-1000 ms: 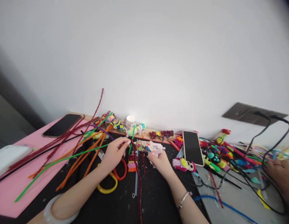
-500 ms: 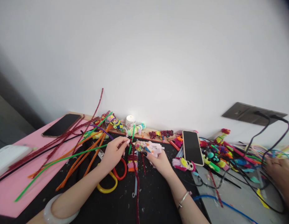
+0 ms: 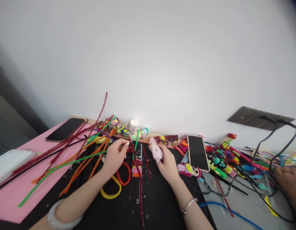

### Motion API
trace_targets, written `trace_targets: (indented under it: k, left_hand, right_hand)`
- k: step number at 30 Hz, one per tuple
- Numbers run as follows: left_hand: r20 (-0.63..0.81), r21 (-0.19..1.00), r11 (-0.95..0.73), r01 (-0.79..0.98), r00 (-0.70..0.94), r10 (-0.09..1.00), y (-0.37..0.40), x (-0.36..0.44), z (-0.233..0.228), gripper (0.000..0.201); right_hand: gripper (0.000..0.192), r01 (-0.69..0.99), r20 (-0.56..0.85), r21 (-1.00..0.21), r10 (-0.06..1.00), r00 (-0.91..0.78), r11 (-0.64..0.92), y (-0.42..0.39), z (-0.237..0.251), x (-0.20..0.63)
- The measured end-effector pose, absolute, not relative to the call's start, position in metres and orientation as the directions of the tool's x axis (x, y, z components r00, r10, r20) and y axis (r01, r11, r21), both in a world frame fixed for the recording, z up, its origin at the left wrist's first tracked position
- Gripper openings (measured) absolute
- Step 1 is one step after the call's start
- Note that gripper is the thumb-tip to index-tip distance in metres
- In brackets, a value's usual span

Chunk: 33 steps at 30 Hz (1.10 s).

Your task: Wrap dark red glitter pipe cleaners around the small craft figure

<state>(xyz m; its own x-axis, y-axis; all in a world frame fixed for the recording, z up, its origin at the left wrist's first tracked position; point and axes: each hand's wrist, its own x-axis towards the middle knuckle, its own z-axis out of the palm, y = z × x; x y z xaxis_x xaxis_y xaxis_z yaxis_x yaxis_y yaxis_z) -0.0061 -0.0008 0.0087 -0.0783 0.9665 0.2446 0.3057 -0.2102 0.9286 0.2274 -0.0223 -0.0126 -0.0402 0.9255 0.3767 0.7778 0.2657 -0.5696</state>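
My left hand [image 3: 115, 156] pinches the end of a dark red sparkly pipe cleaner [image 3: 139, 185] that runs down the black mat [image 3: 129, 207] toward me. My right hand [image 3: 167, 163] grips a small pink glue gun [image 3: 155, 150], now tilted upright beside the left fingertips. A small stacked pink, orange and red pipe-cleaner figure [image 3: 136, 167] sits on the mat between both hands. Red and yellow scissors [image 3: 115, 183] lie under my left wrist.
Long orange, green and red pipe cleaners [image 3: 73, 161] fan out left over a pink sheet [image 3: 11, 191] bearing a phone [image 3: 64, 129]. Another phone [image 3: 197, 152] lies right, among colourful scraps and black cables. A white candle jar [image 3: 134, 126] stands by the wall. Another person's hand [image 3: 288, 183] is far right.
My right hand turned the glue gun from lying sideways to upright and shifted slightly right. My left hand moved a little back with the red pipe cleaner. The view shifted slightly.
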Motion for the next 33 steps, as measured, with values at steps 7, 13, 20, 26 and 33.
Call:
trace_targets:
  k: [7, 13, 20, 26, 33]
  left_hand:
    - [0.239, 0.938, -0.208, 0.276, -0.082, 0.968, -0.002, -0.004, 0.007, 0.022]
    - [0.207, 0.957, -0.178, 0.230, -0.109, 0.972, -0.003, -0.004, 0.006, 0.023]
    - [0.149, 0.987, -0.135, 0.085, -0.186, 0.971, 0.000, -0.004, -0.002, 0.022]
    - [0.171, 0.974, -0.149, 0.169, -0.122, 0.978, -0.008, 0.003, 0.002, 0.024]
    - [0.317, 0.890, -0.351, 0.291, 0.159, 0.935, -0.013, 0.008, -0.006, 0.024]
  right_hand:
    - [0.059, 0.929, 0.350, -0.346, 0.937, 0.001, 0.128, -0.023, -0.020, 0.225]
    - [0.042, 0.824, 0.539, -0.420, 0.835, -0.109, 0.379, -0.028, -0.016, 0.219]
    - [0.033, 0.643, 0.524, -0.541, 0.816, -0.246, 0.541, -0.035, -0.013, 0.204]
    - [0.019, 0.525, 0.489, -0.653, 0.833, -0.259, 0.546, -0.041, -0.009, 0.197]
    - [0.021, 0.448, 0.456, -0.777, 0.886, -0.081, 0.442, -0.044, -0.005, 0.200]
